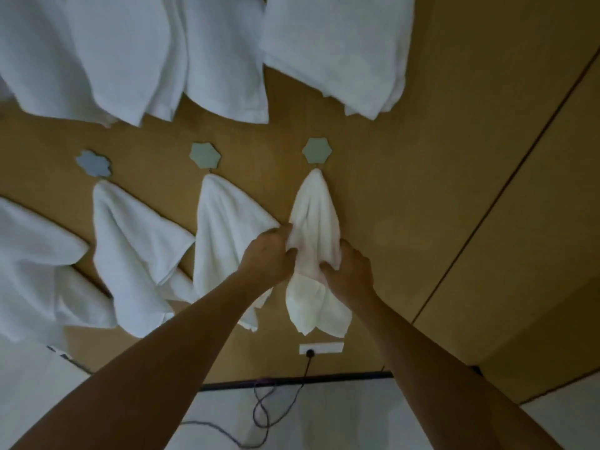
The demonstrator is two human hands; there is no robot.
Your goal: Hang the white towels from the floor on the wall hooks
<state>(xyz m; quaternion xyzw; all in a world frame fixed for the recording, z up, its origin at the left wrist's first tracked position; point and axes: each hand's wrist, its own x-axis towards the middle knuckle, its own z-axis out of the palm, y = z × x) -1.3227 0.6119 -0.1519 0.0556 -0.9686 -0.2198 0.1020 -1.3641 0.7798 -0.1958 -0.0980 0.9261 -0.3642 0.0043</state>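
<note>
I look down my two bare forearms at a tan wooden wall panel (pixel 406 196). My left hand (pixel 269 254) has its fingers curled into the left edge of a small white terry towel (pixel 313 216), pinching a fold of the cloth. My right hand (pixel 349 271) grips the same towel on its right side, fingers bunched round the fabric a little lower down. The towel hangs by its top from the pale green hexagonal wall hook (pixel 315 150), the rightmost of a row of three, and its lower corners dangle below my hands.

To the left, a second white towel (pixel 224 228) hangs from the middle green hexagonal hook (pixel 205 155), its right edge just beside my left hand. Further left, a third white towel (pixel 130 241) hangs under a blue-grey flower-shaped hook (pixel 94 162). More white cloth lies at the far left edge, and larger white towels (pixel 227 53) hang in a row across the top of the wall.

Below the held towel, a white wall socket plate (pixel 321 348) carries a dark plug, and its thin dark cable (pixel 259 414) loops down over the pale floor (pixel 324 423) near me.
</note>
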